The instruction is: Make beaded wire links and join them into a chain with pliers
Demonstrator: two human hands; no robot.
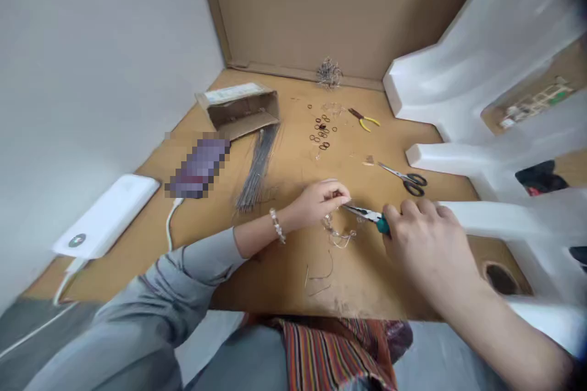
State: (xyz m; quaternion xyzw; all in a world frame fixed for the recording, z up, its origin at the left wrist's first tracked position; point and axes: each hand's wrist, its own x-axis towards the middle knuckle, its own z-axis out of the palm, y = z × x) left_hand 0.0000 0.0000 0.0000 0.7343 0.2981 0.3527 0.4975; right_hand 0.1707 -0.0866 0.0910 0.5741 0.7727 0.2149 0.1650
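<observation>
My right hand point(422, 238) is wrapped round the teal handles of needle-nose pliers point(367, 214), whose jaws point left. Their tips meet the fingertips of my left hand point(323, 200), which are pinched together at the same spot. From this pinch a thin silvery wire with clear beads point(340, 234) curves below the fingers and the jaws. The exact bit between my fingertips is too small to see. Cut wire ends point(321, 278) lie on the cardboard-coloured table point(284, 281) nearer to me.
Black-handled scissors point(406, 178), yellow-handled pliers point(364, 118) and several dark rings point(322, 131) lie beyond my hands. Left are a wire bundle point(259, 171), an open carton point(241, 113), a blurred phone point(199, 168) and a white power bank point(107, 214). White foam point(486, 220) edges the right.
</observation>
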